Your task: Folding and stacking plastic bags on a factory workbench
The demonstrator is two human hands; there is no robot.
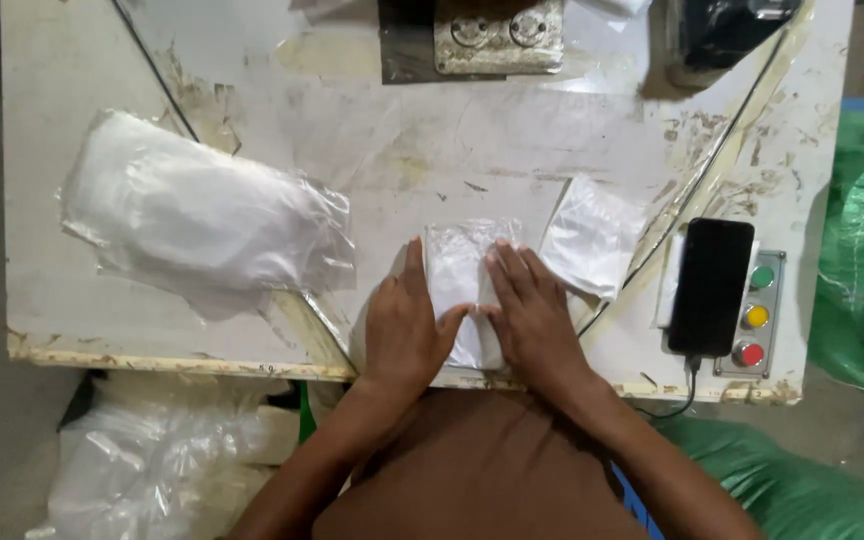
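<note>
Left hand [404, 330], right hand [530, 315] flat on small clear packet [460, 270]; phone [710, 285] right.

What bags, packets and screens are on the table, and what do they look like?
Small clear packet: table middle, under both hands, flat, whitish.
Second small packet: just right of it, tilted, clear-white.
Big clear bag: left side, crumpled, white contents.
Phone: right edge, black rectangle, dark screen, cable attached.
Button panel: beside the phone, grey strip with green, yellow and red round buttons.

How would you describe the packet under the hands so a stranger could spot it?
On the worn white table, look at the near edge's middle. A small clear plastic packet lies flat under the left hand and right hand, unlike the untouched packet beside it.
</note>
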